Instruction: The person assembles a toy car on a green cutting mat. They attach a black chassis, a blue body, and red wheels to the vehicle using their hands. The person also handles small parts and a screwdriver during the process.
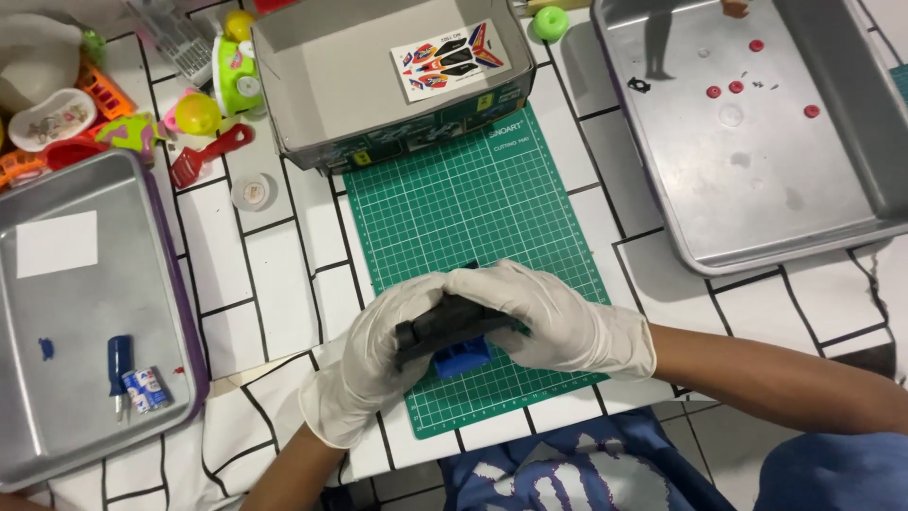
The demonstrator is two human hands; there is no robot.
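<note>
Holding: I have a black and blue toy part (452, 333) clamped between both gloved hands, low over the near half of the green cutting mat (473, 199).
Left hand: my left hand (378, 355) comes up from below, wrist bent, palm turned inward, fingers curled round the part's left end and pressed against it.
Right hand: my right hand (549, 317) reaches in from the right, forearm lying almost level across the table, fingers wrapped over the top of the part and closed on it.
Part: its black piece sits between my palms; the blue piece pokes out underneath, just above the mat.
Beyond my grip: an open cardboard box (312, 85) with a sticker sheet (450, 59) lying in it.
Left of my grip: a metal tray (85, 312) holding a small blue screwdriver (118, 364).
Right and beyond: a second metal tray (757, 199) with small red round pieces (736, 87).
</note>
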